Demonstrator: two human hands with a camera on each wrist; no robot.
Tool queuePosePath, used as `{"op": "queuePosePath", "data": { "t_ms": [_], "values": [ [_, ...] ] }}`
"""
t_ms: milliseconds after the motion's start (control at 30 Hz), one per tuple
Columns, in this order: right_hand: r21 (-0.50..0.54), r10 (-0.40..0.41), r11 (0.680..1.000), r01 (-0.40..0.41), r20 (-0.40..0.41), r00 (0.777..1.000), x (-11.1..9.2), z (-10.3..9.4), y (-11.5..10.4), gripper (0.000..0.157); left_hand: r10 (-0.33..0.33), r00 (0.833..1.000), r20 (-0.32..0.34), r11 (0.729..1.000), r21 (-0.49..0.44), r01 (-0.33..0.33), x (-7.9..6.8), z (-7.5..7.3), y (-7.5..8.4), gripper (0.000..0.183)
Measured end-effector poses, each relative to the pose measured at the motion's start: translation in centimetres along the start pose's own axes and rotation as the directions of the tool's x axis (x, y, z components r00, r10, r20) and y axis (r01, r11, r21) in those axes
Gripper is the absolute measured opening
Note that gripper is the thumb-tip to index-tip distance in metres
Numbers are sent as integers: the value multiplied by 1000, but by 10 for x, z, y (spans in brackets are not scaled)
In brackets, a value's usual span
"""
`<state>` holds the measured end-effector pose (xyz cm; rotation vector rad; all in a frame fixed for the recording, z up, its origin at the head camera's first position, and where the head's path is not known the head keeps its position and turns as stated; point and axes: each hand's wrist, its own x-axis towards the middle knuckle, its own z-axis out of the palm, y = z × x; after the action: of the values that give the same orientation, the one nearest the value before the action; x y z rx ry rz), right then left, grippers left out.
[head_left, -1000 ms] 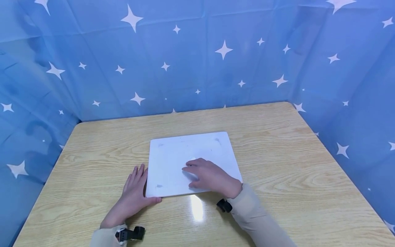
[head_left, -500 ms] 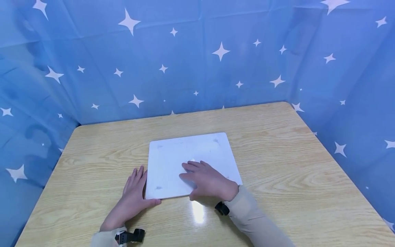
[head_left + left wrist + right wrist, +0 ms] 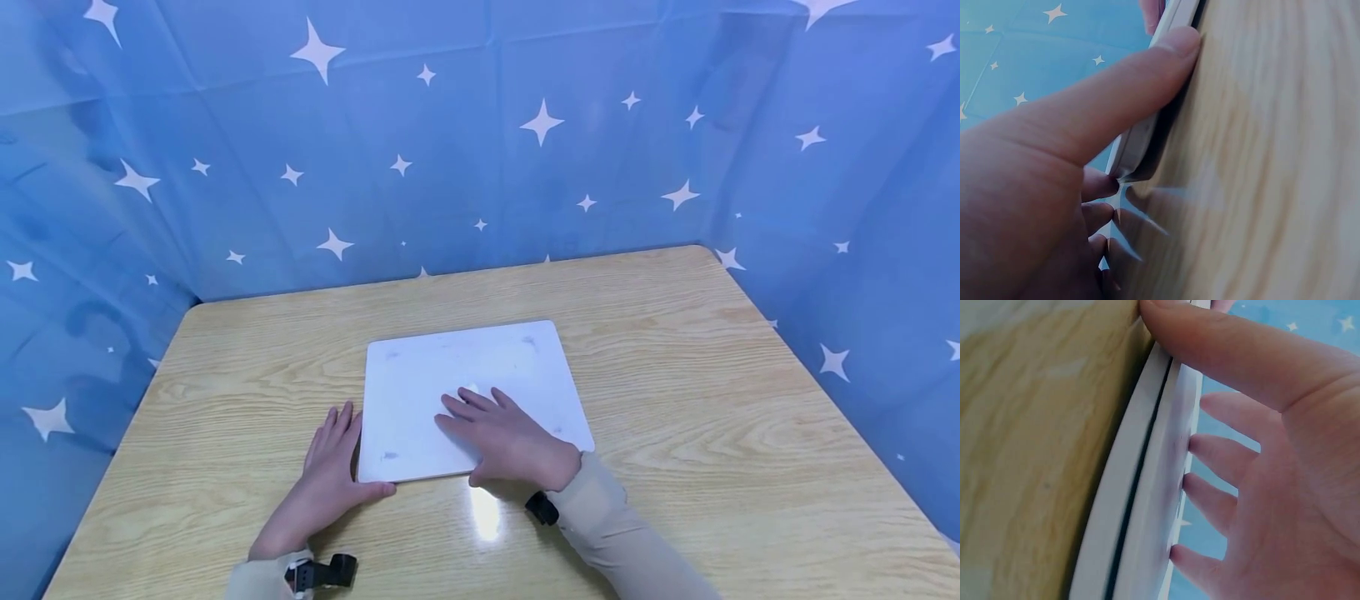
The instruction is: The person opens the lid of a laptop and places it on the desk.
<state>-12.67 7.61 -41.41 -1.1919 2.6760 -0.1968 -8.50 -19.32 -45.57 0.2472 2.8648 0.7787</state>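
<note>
A flat white rectangular slab (image 3: 420, 392) lies on the table, with grey smudges near its corners. In the right wrist view its near edge (image 3: 1116, 462) shows two pale layers and a dark seam between them. My left hand (image 3: 326, 471) braces the near left corner: fingers lie along the left side, and the thumb (image 3: 1135, 81) rests against the near edge. Over the right part of the slab, my right hand (image 3: 513, 442) spreads its fingers, tips on the top face. Its thumb (image 3: 1235, 350) touches the near edge. The slab's underside is hidden.
The wood-grain table (image 3: 720, 400) extends around the slab on all sides. A blue curtain (image 3: 465, 142) with white stars hangs behind and beside it. Black straps with small devices (image 3: 322, 572) sit at both sleeve cuffs.
My right hand has come slightly toward the near edge, its thumb moving from the top face to that edge, and its fingers have spread. The left hand and slab stay put.
</note>
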Motion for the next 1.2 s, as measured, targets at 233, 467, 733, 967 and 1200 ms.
{"op": "queuePosePath", "data": {
  "t_ms": [233,467,733,967,1200],
  "values": [
    [-14,-43,999,42,-28,999,0,-1,3,81,23,1000,-19,1000,7,-22,0,1,0,115],
    [-23,-76,997,75,-59,995,1,1,6,73,22,1000,-16,1000,-9,-23,-2,0,1,114],
    [-58,-109,993,105,-71,992,2,0,6,64,21,1000,-21,1000,-10,-21,-1,-1,1,114],
    [-44,-126,991,123,-84,988,1,-3,6,58,29,999,-32,999,-14,-29,1,0,-1,113],
    [20,-124,992,126,-83,989,-1,-8,6,55,11,1000,-17,1000,-18,-11,3,1,-2,113]
  ]
}}
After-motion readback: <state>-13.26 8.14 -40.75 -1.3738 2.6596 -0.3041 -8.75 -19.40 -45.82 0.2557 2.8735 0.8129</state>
